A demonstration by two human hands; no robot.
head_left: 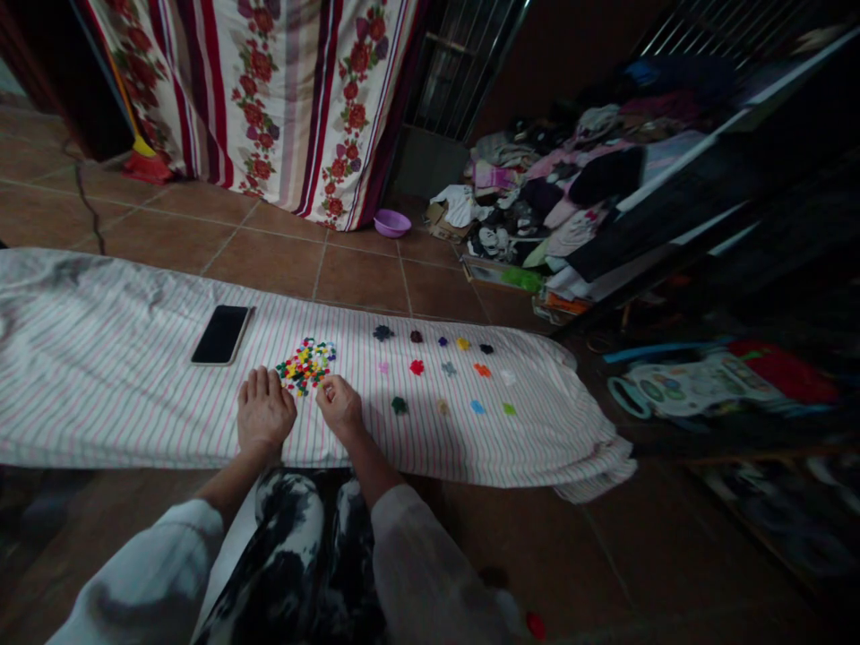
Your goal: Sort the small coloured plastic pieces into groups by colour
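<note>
A mixed pile of tiny colourful pieces (307, 365) lies on a striped cloth (134, 358); the pieces are too small to name. My left hand (265, 410) rests flat on the cloth at the pile's left edge, fingers stretched out. At the pile's right edge my right hand (341, 408) has its fingertips pinched together, and what they hold is too small to make out. Further right are several little single-colour heaps in three rows, among them a red heap (417, 367), an orange heap (482, 370), a dark green heap (399, 406) and a blue heap (477, 407).
A phone (221, 335) with a dark screen lies left of the pile. Beyond the cloth are a tiled floor (269, 242), a flowered curtain (288, 98), a purple basin (392, 223) and a red broom (146, 166). Heaped clothes (537, 188) stand at the back right.
</note>
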